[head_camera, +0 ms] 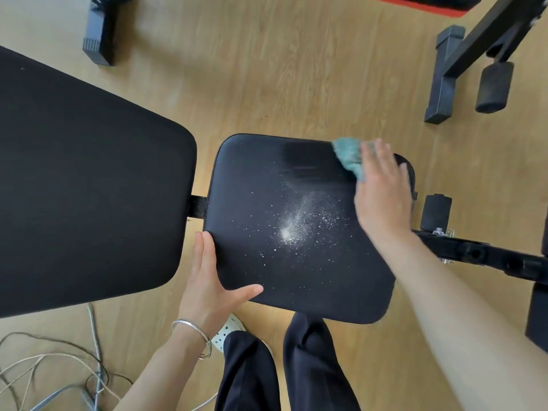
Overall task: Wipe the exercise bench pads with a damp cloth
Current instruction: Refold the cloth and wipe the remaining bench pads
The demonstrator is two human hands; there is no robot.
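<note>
Two hands flat, R hand (382,191) pressing fuzzy teal cloth (348,157), L hand (207,280) on speckled black pad (261,185)

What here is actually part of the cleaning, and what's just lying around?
Part of the job:
- teal cloth, pressed under the right hand
- seat pad, dusted with white specks
- back pad
- left hand, resting on the seat pad's corner

Just lying about:
- cables on the floor
- another frame
- foam roller

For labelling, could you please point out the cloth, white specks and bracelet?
cloth (348,157): head view, exposed teal fold.
white specks (286,232): head view, densest patch.
bracelet (194,328): head view, silver band's middle.
</note>
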